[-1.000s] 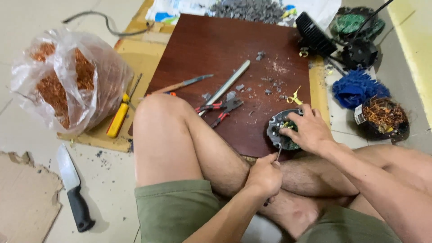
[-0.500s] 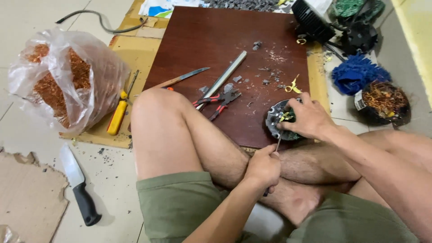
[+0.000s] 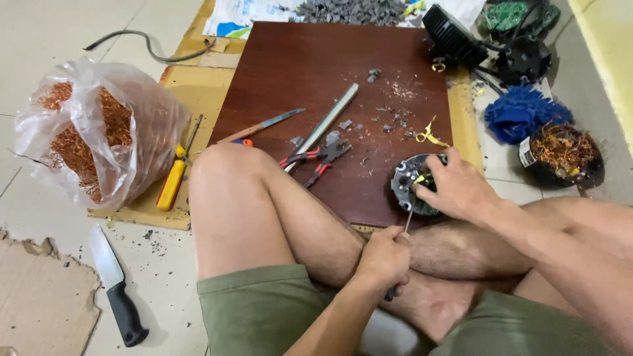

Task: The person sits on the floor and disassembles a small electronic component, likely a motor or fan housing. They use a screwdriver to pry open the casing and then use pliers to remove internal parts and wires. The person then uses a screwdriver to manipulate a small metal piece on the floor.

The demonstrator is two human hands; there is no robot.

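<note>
I sit cross-legged at a dark brown board. My right hand grips a round black motor part with green and yellow bits, at the board's near right edge. My left hand is closed around a screwdriver whose thin shaft points up into the motor part. My raised left knee covers part of the board's near edge.
On the board lie red-handled pliers, a metal rod, a thin blade tool and grey debris. A bag of copper wire and a yellow screwdriver lie left; a black-handled knife on the floor. A blue bundle and tub sit right.
My hands stay on the motor part and screwdriver, shifting only slightly. The view has tilted a little, so everything sits marginally lower in frame.
</note>
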